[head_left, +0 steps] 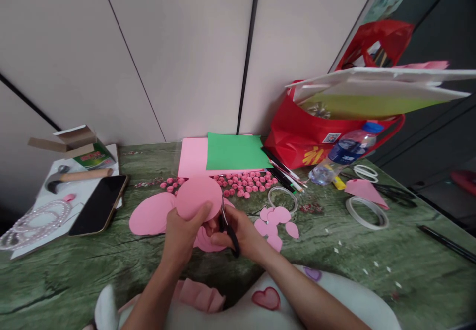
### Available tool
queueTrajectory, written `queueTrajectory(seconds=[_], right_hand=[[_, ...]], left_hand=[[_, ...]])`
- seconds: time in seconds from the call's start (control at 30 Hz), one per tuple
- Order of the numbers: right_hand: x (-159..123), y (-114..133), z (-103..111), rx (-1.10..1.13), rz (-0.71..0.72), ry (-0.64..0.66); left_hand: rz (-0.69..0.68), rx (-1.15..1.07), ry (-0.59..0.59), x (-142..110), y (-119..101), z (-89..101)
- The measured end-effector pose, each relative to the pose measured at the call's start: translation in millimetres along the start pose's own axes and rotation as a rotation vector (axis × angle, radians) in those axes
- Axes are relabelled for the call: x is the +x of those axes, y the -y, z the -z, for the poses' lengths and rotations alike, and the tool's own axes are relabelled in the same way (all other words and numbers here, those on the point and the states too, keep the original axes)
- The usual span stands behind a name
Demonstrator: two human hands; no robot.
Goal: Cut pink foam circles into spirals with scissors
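Observation:
My left hand pinches a pink paper disc and holds it upright above the green table. My right hand is closed on black-handled scissors, whose blades meet the disc's right edge. Under the hands lie larger pink paper circles. Small pink petal cut-outs lie just right of my right hand. Several small pink rolled balls sit behind the disc.
Pink and green paper sheets lie at the back. A phone, hammer, beads and small box are at left. A red bag, water bottle, pens, tape rolls and black scissors are at right.

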State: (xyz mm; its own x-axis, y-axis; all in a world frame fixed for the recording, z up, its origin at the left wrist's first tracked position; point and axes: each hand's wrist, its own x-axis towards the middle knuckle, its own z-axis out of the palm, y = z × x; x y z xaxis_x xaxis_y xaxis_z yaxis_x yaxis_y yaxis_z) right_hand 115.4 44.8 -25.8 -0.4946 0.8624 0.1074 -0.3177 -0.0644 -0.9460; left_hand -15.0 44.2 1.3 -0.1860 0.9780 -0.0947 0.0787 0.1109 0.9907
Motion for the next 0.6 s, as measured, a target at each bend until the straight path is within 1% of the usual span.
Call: queueTrajectory(seconds=[0.1, 0.27, 0.47, 0.6], right_hand=[[0.0, -1.7, 0.6, 0.014, -0.003, -0.003], [-1.0, -1.6, -0.8, 0.054, 0.003, 0.003], [-0.5, -2.6, -2.5, 0.092, -0.006, -0.023], [-0.6, -4.9, -2.6, 0.11, -0.014, -0.034]], left_hand=[[0.005, -0.009, -0.04, -0.3, 0.1, -0.7], [0.021, 0.005, -0.058, -1.7, -3.2, -2.0], [0.052, 0.008, -0.029, -4.6, -7.2, -2.9], [0.03, 0.012, 0.039, -5.2, -8.3, -2.4]])
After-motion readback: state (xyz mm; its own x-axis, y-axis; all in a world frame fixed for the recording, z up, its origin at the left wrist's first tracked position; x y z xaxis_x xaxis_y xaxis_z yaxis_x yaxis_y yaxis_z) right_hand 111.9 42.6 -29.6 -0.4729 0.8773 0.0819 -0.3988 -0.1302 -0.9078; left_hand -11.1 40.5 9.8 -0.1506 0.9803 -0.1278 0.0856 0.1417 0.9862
